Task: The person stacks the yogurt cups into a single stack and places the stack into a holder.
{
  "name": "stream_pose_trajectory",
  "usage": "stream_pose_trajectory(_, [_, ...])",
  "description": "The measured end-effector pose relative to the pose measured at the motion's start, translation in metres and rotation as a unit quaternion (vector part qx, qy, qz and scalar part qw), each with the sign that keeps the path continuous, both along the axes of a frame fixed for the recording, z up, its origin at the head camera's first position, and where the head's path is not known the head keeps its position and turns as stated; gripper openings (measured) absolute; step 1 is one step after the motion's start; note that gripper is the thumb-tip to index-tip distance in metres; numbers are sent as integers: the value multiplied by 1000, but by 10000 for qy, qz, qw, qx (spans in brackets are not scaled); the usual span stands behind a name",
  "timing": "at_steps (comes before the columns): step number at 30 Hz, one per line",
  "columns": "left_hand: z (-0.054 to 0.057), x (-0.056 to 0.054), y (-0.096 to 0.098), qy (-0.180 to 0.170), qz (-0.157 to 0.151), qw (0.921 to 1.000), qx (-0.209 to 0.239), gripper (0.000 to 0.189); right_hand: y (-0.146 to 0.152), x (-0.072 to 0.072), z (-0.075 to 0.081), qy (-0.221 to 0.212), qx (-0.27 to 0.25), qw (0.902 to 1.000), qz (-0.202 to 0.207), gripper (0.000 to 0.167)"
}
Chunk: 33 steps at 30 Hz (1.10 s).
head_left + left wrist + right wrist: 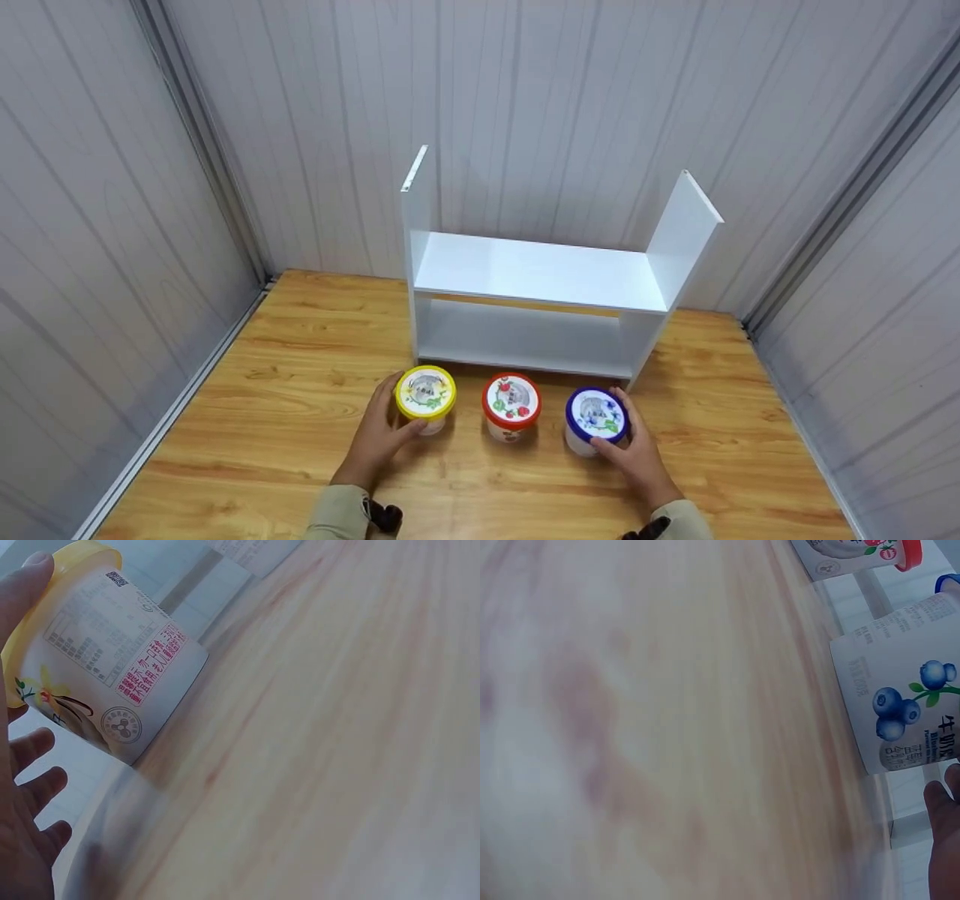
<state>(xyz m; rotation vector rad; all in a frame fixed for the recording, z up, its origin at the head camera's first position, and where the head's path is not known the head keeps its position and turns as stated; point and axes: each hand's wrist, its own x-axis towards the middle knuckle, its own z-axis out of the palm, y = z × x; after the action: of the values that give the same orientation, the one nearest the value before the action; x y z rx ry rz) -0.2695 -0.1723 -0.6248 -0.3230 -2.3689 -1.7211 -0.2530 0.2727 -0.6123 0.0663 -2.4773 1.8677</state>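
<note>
Head view: the left hand pinches a white round tub with a yellow lid, the right hand grips a white round tub with a blue lid; both stand before the white two-tier shelf. Even, light pressure below each rim should suit.

Left wrist view: the yellow-lidded tub points lid-up, its axis vertical.

Right wrist view: the blue-lidded tub is likewise upright, narrower base down.

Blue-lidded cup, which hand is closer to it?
Right: the right hand holds the blue-lidded cup; the left hand is at the yellow-lidded cup, beyond the red-lidded cup.
</note>
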Motion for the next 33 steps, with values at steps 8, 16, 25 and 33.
stream_pose_trajectory(8, [-1,0,0,33,-24,9999,110,92,-1,-1,-2,189,42,9998,-6,98])
stream_pose_trajectory(16, [7,5,2,-169,28,9998,100,91,-1,1,1,104,53,9999,89,100])
stream_pose_trajectory(25, [-8,0,-1,-208,149,9997,-39,91,-2,3,3,-133,271,9995,-36,105])
stream_pose_trajectory(33, [-9,0,-2,-116,113,9999,-56,92,1,4,11,-278,3,9996,-60,105])
